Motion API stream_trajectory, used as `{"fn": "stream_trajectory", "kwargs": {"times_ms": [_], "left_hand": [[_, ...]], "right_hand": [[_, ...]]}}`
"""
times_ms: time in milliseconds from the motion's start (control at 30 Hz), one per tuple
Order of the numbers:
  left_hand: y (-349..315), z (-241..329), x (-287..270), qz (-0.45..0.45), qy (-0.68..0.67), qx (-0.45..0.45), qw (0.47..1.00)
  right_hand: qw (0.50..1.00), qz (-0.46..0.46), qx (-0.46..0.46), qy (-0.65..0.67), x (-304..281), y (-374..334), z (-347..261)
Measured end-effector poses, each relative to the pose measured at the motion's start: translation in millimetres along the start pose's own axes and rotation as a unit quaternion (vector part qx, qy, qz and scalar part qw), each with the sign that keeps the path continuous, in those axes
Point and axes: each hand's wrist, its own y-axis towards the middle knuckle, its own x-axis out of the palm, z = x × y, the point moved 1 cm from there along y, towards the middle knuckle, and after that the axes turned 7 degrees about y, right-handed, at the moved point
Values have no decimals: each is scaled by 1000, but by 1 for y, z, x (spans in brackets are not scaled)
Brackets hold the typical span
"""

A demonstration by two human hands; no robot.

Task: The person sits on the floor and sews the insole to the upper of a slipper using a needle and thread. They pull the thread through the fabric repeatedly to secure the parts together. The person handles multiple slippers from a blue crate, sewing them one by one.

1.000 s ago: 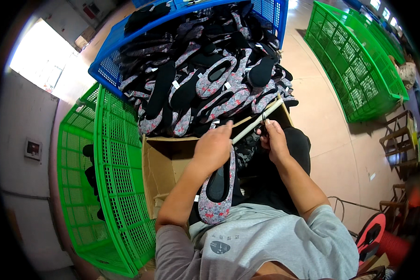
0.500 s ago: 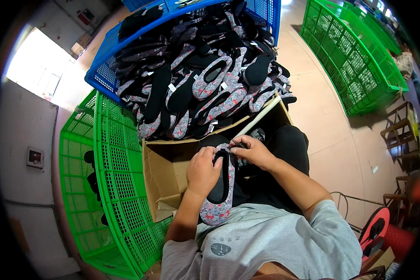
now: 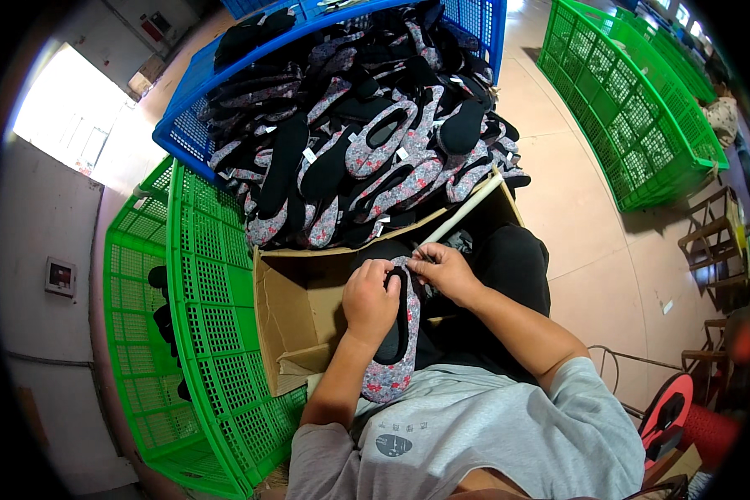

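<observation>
A floral slipper (image 3: 389, 379), grey with red and pink spots and a black lining, lies over my lap with its opening facing up. My left hand (image 3: 370, 297) grips its far end, thumb bent over the edge of the opening. At the same end, my right hand (image 3: 443, 272) pinches with thumb and forefinger close to the rim. Something thin and dark seems to be between those fingertips, too small to name. Just beyond the hands, a cardboard box (image 3: 296, 304) stands open, with a pale rod (image 3: 467, 210) slanting across its right side.
A blue crate (image 3: 183, 121) ahead brims with a pile of similar slippers (image 3: 383, 137). Green crates (image 3: 212, 350) stand at left, and another green crate (image 3: 633, 125) stands far right. Small wooden stools (image 3: 708, 237) and a red spool (image 3: 712, 435) are on the right.
My hands stay at the far end of the slipper. The right fingers have shifted slightly at the rim; otherwise little differs.
</observation>
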Motion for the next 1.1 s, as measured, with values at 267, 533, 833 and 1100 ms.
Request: {"fn": "stream_trajectory", "kwargs": {"times_ms": [267, 533, 833, 1100], "left_hand": [[-3, -4, -1, 33, -29, -42, 998], [-4, -4, -2, 33, -30, -94, 995], [1, 3, 0, 27, 17, -92, 995], [-5, 11, -1, -47, 108, -41, 992]], "right_hand": [[999, 30, 7, 9, -4, -12, -25], [980, -79, -112, -144, -4, -18, -11], [962, -39, -65, -261, 10, -27, -32], [935, 26, -85, -345, 17, -22, -25]]}}
